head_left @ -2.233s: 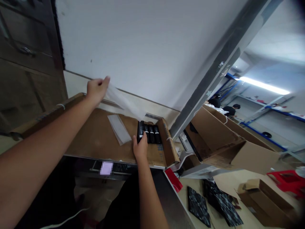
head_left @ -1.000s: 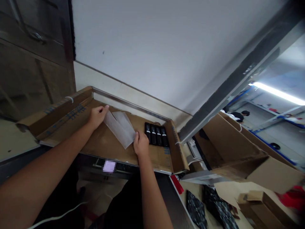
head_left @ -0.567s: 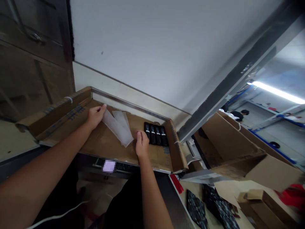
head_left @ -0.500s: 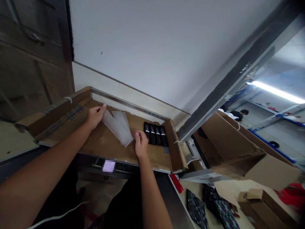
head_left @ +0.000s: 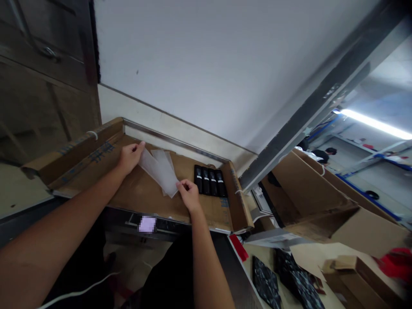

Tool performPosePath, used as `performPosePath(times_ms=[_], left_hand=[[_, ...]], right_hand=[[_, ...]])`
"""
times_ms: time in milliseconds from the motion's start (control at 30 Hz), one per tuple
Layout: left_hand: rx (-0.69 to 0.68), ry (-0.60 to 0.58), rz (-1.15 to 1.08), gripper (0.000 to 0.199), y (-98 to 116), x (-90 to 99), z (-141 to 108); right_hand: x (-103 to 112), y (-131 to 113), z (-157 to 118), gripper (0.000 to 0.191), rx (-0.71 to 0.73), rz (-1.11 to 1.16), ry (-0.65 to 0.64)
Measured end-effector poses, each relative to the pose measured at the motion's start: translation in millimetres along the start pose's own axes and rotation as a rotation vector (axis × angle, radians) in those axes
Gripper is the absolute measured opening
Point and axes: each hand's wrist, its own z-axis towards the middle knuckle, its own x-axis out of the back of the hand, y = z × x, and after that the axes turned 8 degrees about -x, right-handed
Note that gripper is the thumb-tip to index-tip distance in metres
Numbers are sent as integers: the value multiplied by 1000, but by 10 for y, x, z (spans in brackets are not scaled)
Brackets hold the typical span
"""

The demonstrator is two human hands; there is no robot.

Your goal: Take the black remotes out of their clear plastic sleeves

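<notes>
A translucent plastic sleeve stretches slantwise between my hands, above a cardboard tray. My left hand pinches its upper left end. At its lower right end, my right hand has thumb and fingers closed on the edge. Another translucent sleeve lies on the cardboard, partly beneath the held one. Several black items with white bands stand side by side at the tray's right end, just beyond my right hand.
A large open cardboard box is at the right. Below it lie black patterned pieces, a red strip and a smaller box. A metal post slants behind the tray. A person is far back.
My right hand has moved slightly left and its fingers have closed on the sleeve's lower end. The sleeve's lower end has shifted a little. My left hand keeps its grip.
</notes>
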Motion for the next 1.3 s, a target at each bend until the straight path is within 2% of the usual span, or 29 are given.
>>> performPosePath(times_ms=[133,233,300,367,467,633,767,933,1000,1167,1233,1300], left_hand=[[-21,-12,54,46,78,-191,262],[-28,-65,174,36,96,-395,533],[-2,-101,213,26,62,-513,629],[12,-84,175,23,-11,-594,619],[30,-35,96,26,-160,-629,476],[125,6,-153,34,-320,-513,312],[175,-21,-367,40,-264,-421,306],[119,86,-503,38,-98,-514,285],[112,101,-449,37,-81,-585,297],[65,60,-196,38,-235,-649,382],[0,41,-48,39,-289,-622,398],[-122,11,102,37,-280,-589,378]], right_hand=[[8,-23,28,37,-77,94,41],[-12,-14,43,40,-89,38,77],[-31,0,51,40,-90,-31,103],[-44,8,58,42,-97,-77,142],[-42,-1,63,44,-123,-48,165],[11,-48,51,46,-118,119,131],[44,-68,49,47,-134,146,158],[7,-34,79,48,-122,141,180],[-28,-15,84,47,-143,66,242],[-111,-31,58,35,-122,-368,375],[-122,-50,45,30,-123,-437,397],[-116,-64,29,24,-131,-437,423]])
